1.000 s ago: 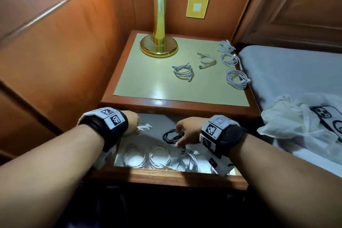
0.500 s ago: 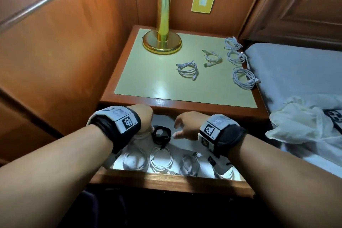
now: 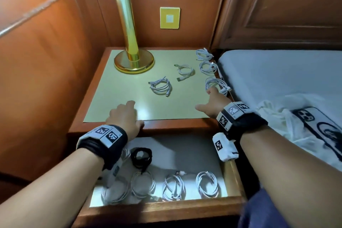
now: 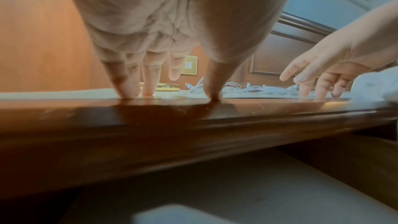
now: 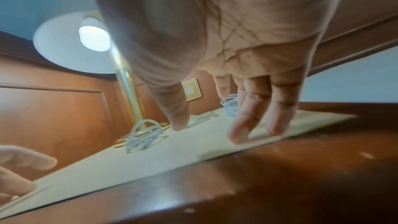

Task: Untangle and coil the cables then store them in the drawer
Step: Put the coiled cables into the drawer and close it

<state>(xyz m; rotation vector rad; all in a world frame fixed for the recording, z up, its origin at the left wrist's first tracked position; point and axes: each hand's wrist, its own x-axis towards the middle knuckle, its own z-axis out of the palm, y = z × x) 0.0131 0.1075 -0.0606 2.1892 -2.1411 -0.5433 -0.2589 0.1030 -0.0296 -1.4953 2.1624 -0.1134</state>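
Observation:
Several coiled white cables lie on the nightstand top (image 3: pixel 118 98): one in the middle (image 3: pixel 160 86), a smaller one (image 3: pixel 185 71) behind it, and one at the right edge (image 3: pixel 217 84). My right hand (image 3: pixel 214 102) reaches over the top with fingers spread, just short of that right-edge coil, holding nothing. My left hand (image 3: pixel 125 116) rests its straight fingertips (image 4: pixel 148 89) on the front of the top. Below, the open drawer (image 3: pixel 162 206) holds a black coil (image 3: pixel 141 157) and several white coils (image 3: pixel 174 187).
A brass lamp (image 3: pixel 133 61) stands at the back left of the nightstand. A wood-panelled wall runs along the left. The bed (image 3: pixel 277 72) lies to the right, with a white plastic bag (image 3: pixel 281 116) and a phone (image 3: pixel 318 126) on it.
Both hands have risen out of the drawer onto the nightstand top. The black coil, held by the right hand a second ago, now lies in the drawer. The head view has tilted up.

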